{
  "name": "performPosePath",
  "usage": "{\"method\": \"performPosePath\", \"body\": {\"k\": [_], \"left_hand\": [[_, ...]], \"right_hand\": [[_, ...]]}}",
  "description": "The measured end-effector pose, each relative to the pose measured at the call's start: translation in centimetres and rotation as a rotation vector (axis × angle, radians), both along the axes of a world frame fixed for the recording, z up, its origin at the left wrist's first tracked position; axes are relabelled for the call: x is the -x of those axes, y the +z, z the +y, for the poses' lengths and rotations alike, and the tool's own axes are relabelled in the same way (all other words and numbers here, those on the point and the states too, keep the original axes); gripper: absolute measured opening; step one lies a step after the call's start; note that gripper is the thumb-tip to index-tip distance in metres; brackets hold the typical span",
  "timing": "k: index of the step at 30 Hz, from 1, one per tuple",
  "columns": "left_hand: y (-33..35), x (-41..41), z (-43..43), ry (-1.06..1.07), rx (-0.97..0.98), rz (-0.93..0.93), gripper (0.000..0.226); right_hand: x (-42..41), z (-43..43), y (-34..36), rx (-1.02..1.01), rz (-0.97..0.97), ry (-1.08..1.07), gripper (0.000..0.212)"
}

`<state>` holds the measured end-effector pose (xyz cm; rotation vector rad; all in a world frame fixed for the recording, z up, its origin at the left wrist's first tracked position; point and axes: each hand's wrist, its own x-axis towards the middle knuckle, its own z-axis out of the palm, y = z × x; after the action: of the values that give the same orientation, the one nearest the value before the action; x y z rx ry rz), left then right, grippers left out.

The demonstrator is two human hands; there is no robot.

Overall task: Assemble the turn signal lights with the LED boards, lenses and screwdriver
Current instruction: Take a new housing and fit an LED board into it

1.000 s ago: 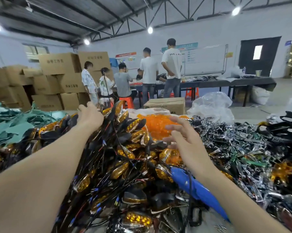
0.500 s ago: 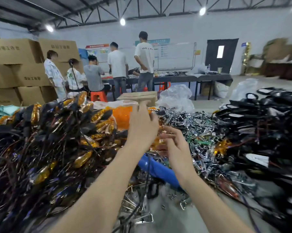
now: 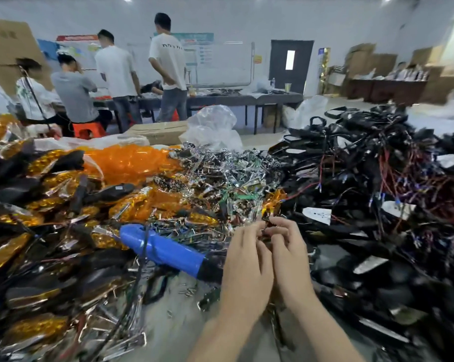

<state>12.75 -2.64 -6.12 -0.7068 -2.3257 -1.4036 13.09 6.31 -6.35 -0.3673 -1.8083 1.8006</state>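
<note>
Head view: left hand and right hand both pinch small dark part (too blurred to name) at edge of board pile. Probably light, thin, fragile: hold by edges. Blue screwdriver lies beside.

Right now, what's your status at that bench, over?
Left hand and right hand pinch one small part, too blurred to name. Blue screwdriver lies untouched beside them. Heaps of parts crowd both sides.

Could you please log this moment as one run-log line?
left hand: pinches small dark part | right hand: pinches same part | blue screwdriver: lies left of hands, untouched | part type: unclear
</note>
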Motion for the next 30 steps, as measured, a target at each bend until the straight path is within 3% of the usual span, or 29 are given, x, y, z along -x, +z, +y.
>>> {"method": "performPosePath", "body": {"k": [3,6,14,21,26,30], "left_hand": [[-0.6,0.2,0.0,-0.028,0.033,0.049,0.029],[-1.3,0.4,0.1,-0.02,0.061,0.074,0.031],[-1.7,0.7,0.5,-0.026,0.139,0.025,0.036],[-1.9,0.9,0.6,-0.02,0.103,0.003,0.036],[-2.0,1.0,0.5,-0.015,0.084,-0.025,0.036],[-2.0,0.8,0.3,-0.013,0.075,-0.029,0.034]], "right_hand": [[1.3,0.5,0.3,-0.042,0.048,-0.022,0.045],[2.5,1.1,0.1,-0.081,0.054,-0.053,0.038],[3.4,2.7,-0.4,0.093,0.01,-0.086,0.035],[3.0,2.7,0.2,0.098,0.025,-0.064,0.035],[2.1,2.2,1.0,-0.053,0.055,-0.077,0.039],[0.4,2.8,1.2,-0.346,0.044,-0.238,0.031]]}}
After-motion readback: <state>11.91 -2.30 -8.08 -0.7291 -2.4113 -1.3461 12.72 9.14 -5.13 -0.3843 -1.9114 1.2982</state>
